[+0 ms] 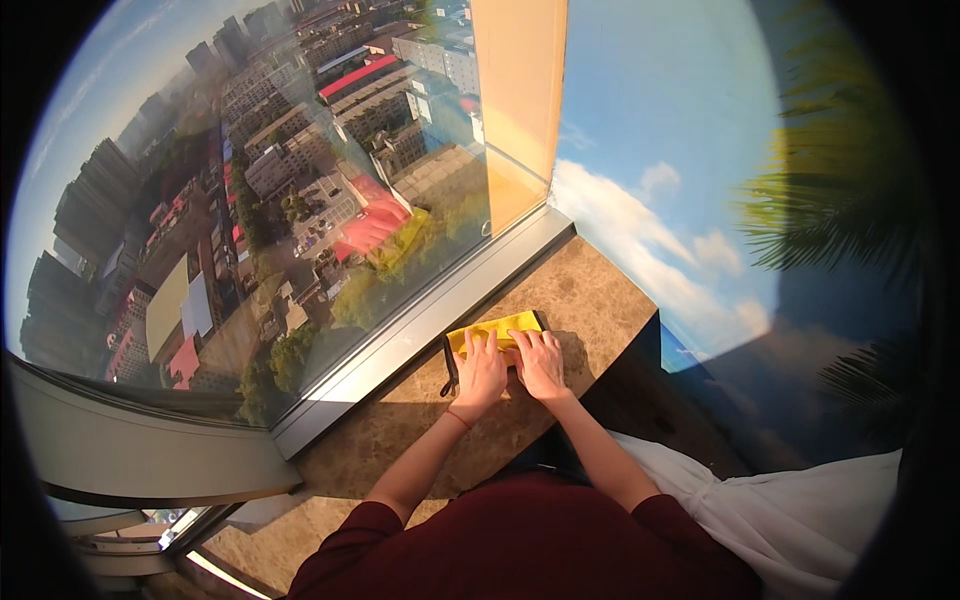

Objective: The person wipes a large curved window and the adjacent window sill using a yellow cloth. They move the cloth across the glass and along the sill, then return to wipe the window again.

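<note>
A yellow cloth with a dark edge and a small dark loop (491, 328) lies on the brown marbled stone windowsill (607, 289). My left hand (481, 373), with a thin red cord on the wrist, rests on the left part of the cloth, fingertips on its yellow face. My right hand (538, 363) is beside it, fingers spread over the cloth's right part. Both palms face down and the thumbs are close together. Whether any of the cloth is pinched under the fingers cannot be made out.
A metal window frame (420, 319) runs along the sill below a large glass pane (405, 277). To the right stands a wall with a sky and palm picture (675, 195). A white curtain (780, 510) hangs at lower right.
</note>
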Demonstrator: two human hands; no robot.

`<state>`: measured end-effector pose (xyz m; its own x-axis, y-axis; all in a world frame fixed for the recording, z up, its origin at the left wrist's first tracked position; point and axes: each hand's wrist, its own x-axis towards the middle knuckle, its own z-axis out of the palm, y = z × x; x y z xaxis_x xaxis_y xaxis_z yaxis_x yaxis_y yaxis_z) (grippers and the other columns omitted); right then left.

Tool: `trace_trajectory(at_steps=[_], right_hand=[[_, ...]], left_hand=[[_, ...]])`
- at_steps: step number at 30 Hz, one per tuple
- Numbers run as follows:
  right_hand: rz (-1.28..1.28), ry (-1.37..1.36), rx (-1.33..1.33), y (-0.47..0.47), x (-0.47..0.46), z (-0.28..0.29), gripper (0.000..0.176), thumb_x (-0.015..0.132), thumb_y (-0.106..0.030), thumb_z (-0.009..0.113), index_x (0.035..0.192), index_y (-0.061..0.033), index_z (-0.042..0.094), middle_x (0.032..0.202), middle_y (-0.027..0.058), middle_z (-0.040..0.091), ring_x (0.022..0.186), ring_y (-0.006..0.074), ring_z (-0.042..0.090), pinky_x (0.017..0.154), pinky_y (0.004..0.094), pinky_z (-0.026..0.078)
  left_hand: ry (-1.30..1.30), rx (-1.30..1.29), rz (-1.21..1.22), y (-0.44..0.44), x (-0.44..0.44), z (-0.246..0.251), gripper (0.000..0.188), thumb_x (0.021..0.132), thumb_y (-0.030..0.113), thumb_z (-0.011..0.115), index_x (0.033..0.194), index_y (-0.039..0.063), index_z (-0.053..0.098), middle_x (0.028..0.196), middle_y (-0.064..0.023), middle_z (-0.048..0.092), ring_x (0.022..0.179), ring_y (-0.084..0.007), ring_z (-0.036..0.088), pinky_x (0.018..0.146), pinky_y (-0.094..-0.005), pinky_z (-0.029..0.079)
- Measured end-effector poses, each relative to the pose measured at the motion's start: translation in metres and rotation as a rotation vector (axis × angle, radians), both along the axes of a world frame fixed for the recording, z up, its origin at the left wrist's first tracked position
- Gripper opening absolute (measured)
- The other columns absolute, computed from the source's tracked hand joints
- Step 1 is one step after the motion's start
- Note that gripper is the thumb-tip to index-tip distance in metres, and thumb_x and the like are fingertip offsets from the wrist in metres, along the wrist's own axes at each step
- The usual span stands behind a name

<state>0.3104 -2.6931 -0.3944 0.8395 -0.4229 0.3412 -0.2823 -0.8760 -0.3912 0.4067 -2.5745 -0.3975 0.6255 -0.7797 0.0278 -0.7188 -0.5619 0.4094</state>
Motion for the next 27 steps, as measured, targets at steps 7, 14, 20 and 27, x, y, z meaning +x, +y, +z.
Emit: trace_trajectory(at_steps=[7,14,20,27], right_hand=[[-0.107,-0.058,-0.026,-0.023,0.008,-0.023,0.033,0.089,-0.015,0.070,0.120,-0.0083,0.066,0.104,0.0131,0.057,0.101,0.0326,0.057,0.088,0.0457,0.048],[-0.112,-0.085,0.045,0.038,-0.059,-0.026,0.032,0.088,-0.017,0.070,0.118,-0.0092,0.067,0.094,0.0135,0.059,0.088,0.0336,0.063,0.076,0.0442,0.052],[-0.158,-0.049,0.111,0.049,-0.075,-0.022,0.032,0.088,-0.016,0.070,0.119,-0.0088,0.067,0.096,0.0143,0.062,0.087,0.0349,0.065,0.075,0.0441,0.053],[-0.225,-0.117,0.057,0.010,-0.054,-0.032,0.030,0.089,-0.018,0.069,0.118,-0.0108,0.067,0.093,0.0141,0.064,0.083,0.0327,0.068,0.074,0.0442,0.055]], left_hand=[[-0.214,-0.116,-0.296,-0.017,0.040,-0.025,0.052,0.098,0.024,0.051,0.150,0.023,0.047,0.161,-0.0106,0.036,0.149,-0.0361,0.031,0.114,-0.0612,0.025],[-0.057,0.018,-0.284,0.028,-0.014,-0.015,0.045,0.099,0.026,0.052,0.144,0.028,0.054,0.154,-0.0094,0.042,0.144,-0.0398,0.037,0.111,-0.0633,0.029],[0.008,-0.236,-0.267,0.003,-0.012,-0.031,0.020,0.094,0.019,0.061,0.114,0.015,0.065,0.129,-0.0152,0.052,0.139,-0.0443,0.040,0.111,-0.0688,0.022],[-0.001,-0.287,-0.385,-0.038,0.023,-0.031,0.038,0.094,0.027,0.064,0.132,0.020,0.061,0.150,-0.0116,0.045,0.146,-0.0438,0.033,0.117,-0.0641,0.019]])
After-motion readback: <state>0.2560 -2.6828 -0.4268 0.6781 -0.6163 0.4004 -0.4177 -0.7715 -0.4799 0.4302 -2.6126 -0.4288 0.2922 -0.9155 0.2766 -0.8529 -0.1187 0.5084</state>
